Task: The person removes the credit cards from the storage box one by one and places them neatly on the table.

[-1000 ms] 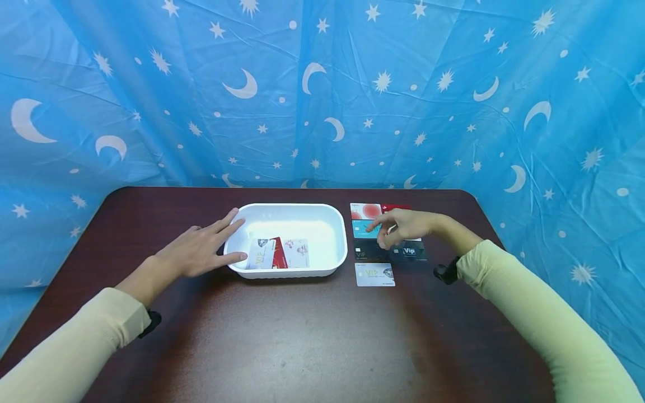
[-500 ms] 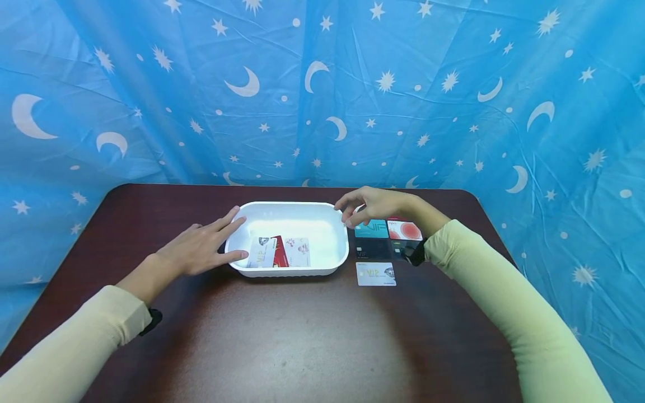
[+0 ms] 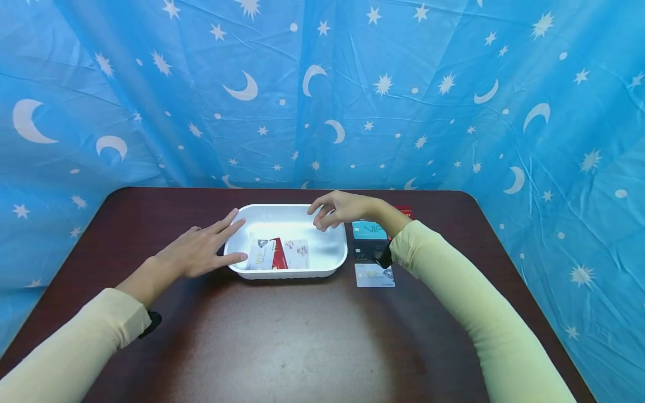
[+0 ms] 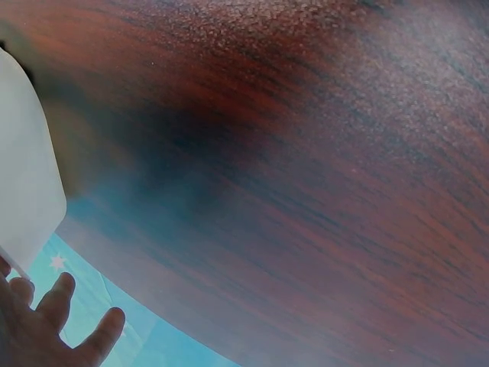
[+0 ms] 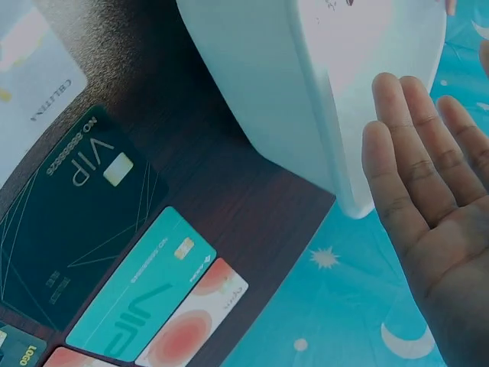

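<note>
A white plastic tray (image 3: 322, 266) stands on the table with several cards in it: a silver VIP card (image 3: 262, 256), a red card (image 3: 279, 256) and a white card with a pinkish print (image 3: 296, 253). My left hand (image 3: 201, 250) rests on its left rim, fingers spread. Over the tray's right side hovers my right hand (image 3: 347, 208), its fingers loosely bent. The right wrist view shows no card against this hand's palm (image 5: 458, 267) or straightish fingers; its thumb is mostly out of that frame.
Right of the tray lie cards in rows: a teal card (image 5: 145, 287), a black VIP card (image 5: 80, 214), a card with red circles (image 5: 187, 325), a silver card (image 3: 375, 276) and a red one (image 3: 405, 211). My right forearm covers part of them. A blue curtain (image 3: 322, 112) hangs behind.
My right hand has moved left from above the rows of cards to over the tray's right side. My left hand stays on the left rim.
</note>
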Tool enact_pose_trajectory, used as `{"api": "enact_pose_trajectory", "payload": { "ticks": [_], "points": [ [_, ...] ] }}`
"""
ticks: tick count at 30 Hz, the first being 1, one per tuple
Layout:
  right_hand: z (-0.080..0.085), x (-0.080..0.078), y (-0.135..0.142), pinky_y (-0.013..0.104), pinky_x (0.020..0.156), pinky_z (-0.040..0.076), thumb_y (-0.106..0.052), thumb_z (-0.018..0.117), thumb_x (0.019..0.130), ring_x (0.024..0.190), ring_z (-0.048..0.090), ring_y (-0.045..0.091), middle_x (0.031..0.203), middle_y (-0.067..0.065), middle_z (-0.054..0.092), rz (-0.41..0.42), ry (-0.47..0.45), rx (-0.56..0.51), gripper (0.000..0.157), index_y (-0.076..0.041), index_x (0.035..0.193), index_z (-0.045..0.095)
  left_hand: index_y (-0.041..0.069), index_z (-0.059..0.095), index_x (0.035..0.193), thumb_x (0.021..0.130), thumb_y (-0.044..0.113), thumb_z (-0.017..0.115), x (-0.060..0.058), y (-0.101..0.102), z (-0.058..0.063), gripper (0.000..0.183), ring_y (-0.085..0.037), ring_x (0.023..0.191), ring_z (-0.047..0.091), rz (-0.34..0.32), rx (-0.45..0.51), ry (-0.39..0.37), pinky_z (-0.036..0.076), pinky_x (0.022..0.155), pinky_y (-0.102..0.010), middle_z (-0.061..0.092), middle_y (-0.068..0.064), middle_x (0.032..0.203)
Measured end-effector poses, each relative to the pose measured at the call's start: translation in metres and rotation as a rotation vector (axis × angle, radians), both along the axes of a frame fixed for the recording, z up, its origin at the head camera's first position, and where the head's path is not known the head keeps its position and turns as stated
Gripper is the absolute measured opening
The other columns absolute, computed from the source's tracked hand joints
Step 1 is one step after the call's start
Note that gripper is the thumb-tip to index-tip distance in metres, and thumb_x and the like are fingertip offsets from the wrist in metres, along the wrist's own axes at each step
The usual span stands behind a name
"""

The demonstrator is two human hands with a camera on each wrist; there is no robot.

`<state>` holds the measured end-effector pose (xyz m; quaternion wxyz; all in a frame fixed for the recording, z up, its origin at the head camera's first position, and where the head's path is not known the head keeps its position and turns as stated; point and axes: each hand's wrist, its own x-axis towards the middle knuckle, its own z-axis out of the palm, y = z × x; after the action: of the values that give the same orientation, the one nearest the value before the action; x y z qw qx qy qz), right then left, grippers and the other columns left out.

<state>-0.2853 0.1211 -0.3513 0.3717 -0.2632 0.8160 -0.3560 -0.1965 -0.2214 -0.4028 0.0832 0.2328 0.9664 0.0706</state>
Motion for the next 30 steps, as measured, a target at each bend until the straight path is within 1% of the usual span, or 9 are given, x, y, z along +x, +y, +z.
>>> {"api": "enact_pose_trajectory", "payload": {
  "ticks": [3, 10, 14, 21, 30],
  "points": [
    [-0.001, -0.003, -0.006, 0.052, 0.101, 0.047, -0.016, 0.068, 0.092, 0.109, 0.065, 0.022, 0.131, 0.020, 0.062, -0.002, -0.005, 0.015, 0.054, -0.001, 0.141, 0.050, 0.010, 0.027, 0.158, 0.093, 0.069, 0.047, 0.000, 0.001, 0.001, 0.090, -0.045, 0.135, 0.044, -0.002, -0.002, -0.002, 0.034, 0.101, -0.071, 0.020, -0.021, 0.162],
    [-0.001, -0.007, -0.017, 0.051, 0.103, 0.046, -0.016, 0.069, 0.092, 0.112, 0.064, 0.023, 0.134, 0.020, 0.060, -0.016, -0.059, 0.014, 0.057, -0.002, 0.143, 0.048, 0.010, 0.027, 0.158, 0.093, 0.069, 0.047, 0.000, 0.000, 0.001, 0.090, -0.044, 0.135, 0.045, -0.005, -0.003, 0.000, 0.036, 0.101, -0.070, 0.020, -0.022, 0.162],
    [-0.007, -0.007, -0.024, 0.049, 0.103, 0.047, -0.013, 0.069, 0.092, 0.110, 0.065, 0.022, 0.131, 0.019, 0.063, -0.031, -0.090, 0.007, 0.056, -0.001, 0.142, 0.049, 0.009, 0.028, 0.157, 0.093, 0.068, 0.048, 0.000, 0.000, 0.000, 0.089, -0.044, 0.133, 0.046, -0.008, 0.001, 0.012, 0.037, 0.100, -0.070, 0.022, -0.022, 0.162],
    [-0.015, -0.006, -0.037, 0.047, 0.103, 0.047, -0.014, 0.071, 0.091, 0.112, 0.064, 0.020, 0.125, 0.011, 0.068, -0.056, -0.108, 0.026, 0.054, -0.003, 0.140, 0.053, 0.010, 0.029, 0.157, 0.092, 0.069, 0.048, 0.001, 0.000, -0.002, 0.090, -0.044, 0.134, 0.045, -0.003, 0.001, 0.012, 0.036, 0.100, -0.071, 0.022, -0.022, 0.162],
    [-0.019, -0.006, -0.053, 0.046, 0.103, 0.047, -0.013, 0.071, 0.091, 0.112, 0.063, 0.019, 0.122, 0.008, 0.069, -0.044, -0.117, 0.063, 0.052, -0.003, 0.139, 0.054, 0.010, 0.027, 0.158, 0.093, 0.070, 0.046, 0.001, 0.001, -0.001, 0.091, -0.044, 0.135, 0.044, 0.000, -0.009, -0.011, 0.033, 0.102, -0.072, 0.018, -0.021, 0.163]
  ]
}}
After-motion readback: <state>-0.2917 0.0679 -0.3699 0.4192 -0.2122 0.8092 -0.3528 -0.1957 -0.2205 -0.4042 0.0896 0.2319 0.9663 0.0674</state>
